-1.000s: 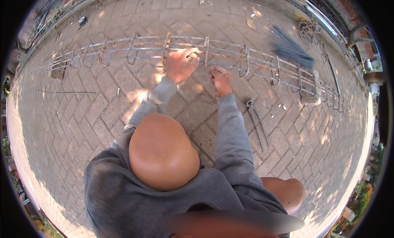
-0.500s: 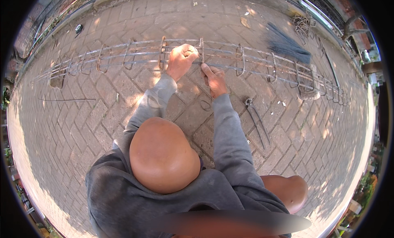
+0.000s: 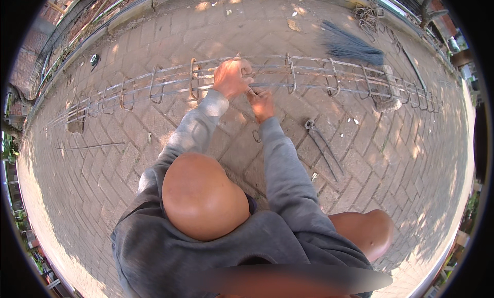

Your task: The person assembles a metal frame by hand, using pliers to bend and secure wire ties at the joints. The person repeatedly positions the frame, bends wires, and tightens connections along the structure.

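Note:
A long rebar cage [image 3: 170, 81] of straight bars and bent square stirrups lies across in front of me. My left hand [image 3: 231, 78] is over its middle, fingers curled at a stirrup [image 3: 238, 56] whose top end shows beyond the knuckles. What those fingers grip is hidden. Just below and to the right, my right hand [image 3: 262, 103] is closed, thumb and fingertips pinched together at the near bar, close to the left fingers. Anything between them is too small to make out. A rustier stirrup [image 3: 193, 79] stands left of my left hand.
Long-handled pincers [image 3: 321, 146] lie on the paving right of my forearm. Beyond the cage are a bundle of thin dark wire [image 3: 352, 46] and a tangled coil [image 3: 368, 17]. Blocks [image 3: 388, 103] sit beneath the cage ends. A loose rod [image 3: 90, 146] lies left; a tape measure [image 3: 94, 59] farther off.
My left hand has moved rightward over the stirrup and now covers most of it. The right hand's fingertips have closed in beside the left fingers. The whole view has shifted slightly.

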A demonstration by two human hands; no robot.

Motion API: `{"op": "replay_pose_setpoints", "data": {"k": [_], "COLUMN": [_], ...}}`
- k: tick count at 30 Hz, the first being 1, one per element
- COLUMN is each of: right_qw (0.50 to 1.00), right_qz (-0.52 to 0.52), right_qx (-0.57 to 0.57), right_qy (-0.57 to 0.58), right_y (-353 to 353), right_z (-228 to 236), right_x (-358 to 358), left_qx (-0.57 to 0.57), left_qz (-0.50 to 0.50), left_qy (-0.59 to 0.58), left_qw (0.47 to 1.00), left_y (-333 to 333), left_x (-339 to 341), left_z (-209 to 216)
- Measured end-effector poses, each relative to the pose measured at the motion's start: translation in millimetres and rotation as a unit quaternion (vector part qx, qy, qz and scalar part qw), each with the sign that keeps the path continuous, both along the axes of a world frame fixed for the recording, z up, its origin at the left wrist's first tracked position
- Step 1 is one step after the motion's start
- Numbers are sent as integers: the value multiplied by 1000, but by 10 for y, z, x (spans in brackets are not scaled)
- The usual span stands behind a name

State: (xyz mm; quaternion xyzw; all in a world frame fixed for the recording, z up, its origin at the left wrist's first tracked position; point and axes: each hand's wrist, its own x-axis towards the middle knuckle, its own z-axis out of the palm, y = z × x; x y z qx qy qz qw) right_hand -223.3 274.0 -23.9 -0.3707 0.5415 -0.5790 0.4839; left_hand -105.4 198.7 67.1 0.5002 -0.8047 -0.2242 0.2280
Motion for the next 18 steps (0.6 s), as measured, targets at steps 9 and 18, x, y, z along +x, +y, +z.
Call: {"op": "replay_pose_setpoints", "data": {"k": [9, 18], "right_qw": [996, 999], "right_qz": [35, 16], "right_qx": [48, 26], "right_qy": [63, 28], "right_y": [-31, -54], "right_z": [-185, -133], "right_x": [-40, -47], "left_qx": [-2, -278], "left_qz": [204, 107], "left_qy": [-32, 152], "left_qw": [978, 942], "left_y": [56, 786], "left_x": [-280, 19], "left_z": [-349, -676]}}
